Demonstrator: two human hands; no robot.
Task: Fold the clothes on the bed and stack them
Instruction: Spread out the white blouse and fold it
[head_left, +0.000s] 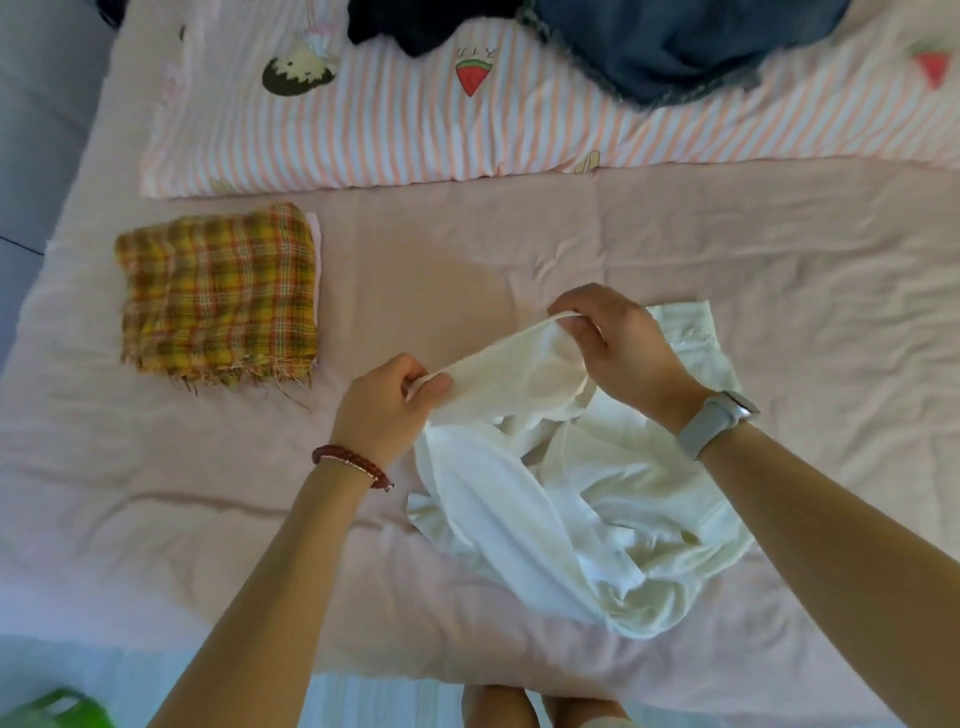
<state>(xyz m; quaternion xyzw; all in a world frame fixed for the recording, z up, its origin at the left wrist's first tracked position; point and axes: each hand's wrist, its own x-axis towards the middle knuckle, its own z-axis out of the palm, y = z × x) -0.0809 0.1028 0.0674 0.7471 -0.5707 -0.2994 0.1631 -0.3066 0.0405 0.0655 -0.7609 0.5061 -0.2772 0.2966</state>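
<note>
Your left hand (387, 402) and right hand (615, 338) are each pinching the white garment's (571, 499) hem, its bulk crumpled on the bed (467, 249); pull it taut before laying flat.

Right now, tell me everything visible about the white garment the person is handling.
The white garment is a thin, soft-looking off-white fabric, unfolded and bunched in loose creases on the pink bed sheet. One narrow edge or strap is lifted and stretched between the hands: the left hand pinches one end, the right hand grips the other. A stitched edge, perhaps a cuff or hem, shows behind the right hand. The rest lies crumpled between the forearms, near the bed's front edge.
</note>
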